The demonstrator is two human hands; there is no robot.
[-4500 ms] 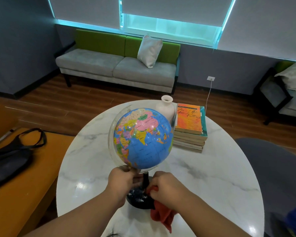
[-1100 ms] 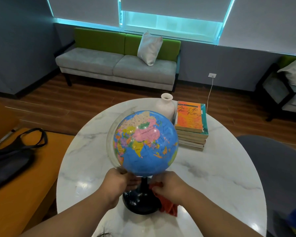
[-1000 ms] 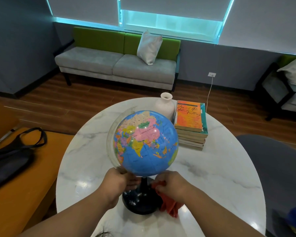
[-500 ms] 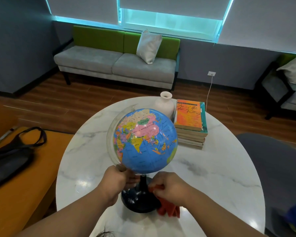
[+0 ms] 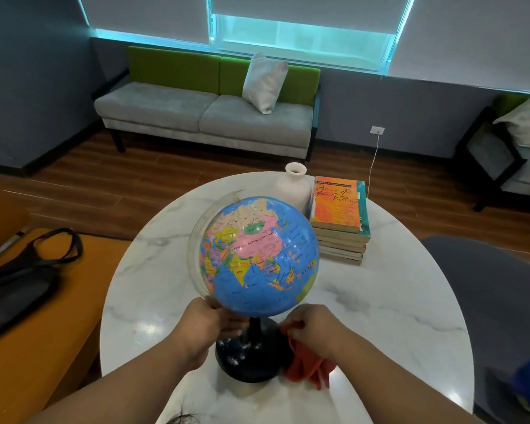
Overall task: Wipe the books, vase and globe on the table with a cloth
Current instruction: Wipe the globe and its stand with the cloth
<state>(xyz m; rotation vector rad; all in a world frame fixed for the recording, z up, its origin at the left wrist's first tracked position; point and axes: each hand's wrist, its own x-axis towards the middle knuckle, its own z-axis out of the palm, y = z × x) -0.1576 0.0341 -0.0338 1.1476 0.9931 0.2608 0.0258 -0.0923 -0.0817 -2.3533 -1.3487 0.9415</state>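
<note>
**Head view: wiping the globe's stand while the ball is steadied from below**

The globe point(image 5: 259, 255) stands upright near the front of the round marble table point(image 5: 395, 316), with its black base point(image 5: 251, 359) flat on the top. The left hand point(image 5: 207, 325) grasps the globe at the foot of its clear meridian arc point(image 5: 196, 249), fingers curled under the ball. The right hand point(image 5: 314, 327) is clenched round a bunched red cloth point(image 5: 308, 367), which touches the right side of the base, just beside the stem point(image 5: 259, 327).

The step in hand looks like wiping the stand. To do it well, the person should probably hold the left grip firm so the ball neither spins nor tips. The cloth can then be drawn round the stem and over the base's dome, where pale flecks show, either dust or glints. Opening the cloth to a flatter face would likely cover more.

The white vase point(image 5: 292, 191) and the stack of books point(image 5: 338, 215) stand at the far side, well apart from the hands. Whether they are wiped cannot be told.
</note>
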